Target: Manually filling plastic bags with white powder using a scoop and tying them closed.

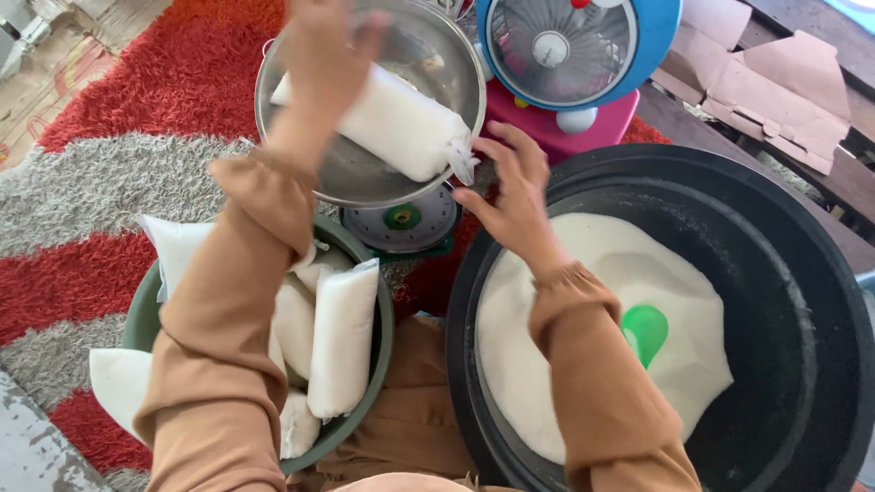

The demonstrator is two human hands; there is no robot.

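Up on the steel pan (365,187) of a kitchen scale lies a sealed clear bag of white grain (396,123), resting at a slant across the pan with its knotted end pointing toward the right. The left hand (326,56) is laid over the far end of this bag, fingers curled down around it, so it grips or presses the bag; the palm side is hidden, and how tightly it grips cannot be told. The right hand (515,191) hovers just beside the knotted end, fingers spread wide and holding nothing, its fingertips close to the twisted plastic but apart from it. Both arms wear tan sleeves. Below the pan shows the scale's round dial (402,219) with a green centre.

Under the left forearm sits a green basin (383,333) filled with more filled bags (344,337) of the same white grain, a few hanging over its rim. On the right stands a big black tub (784,301) holding a heap of loose white grain (583,301), with a green scoop (644,330) half sunk in it. A blue fan (570,46) stands beyond the scale, and everything rests on a red and grey shaggy rug (118,146).
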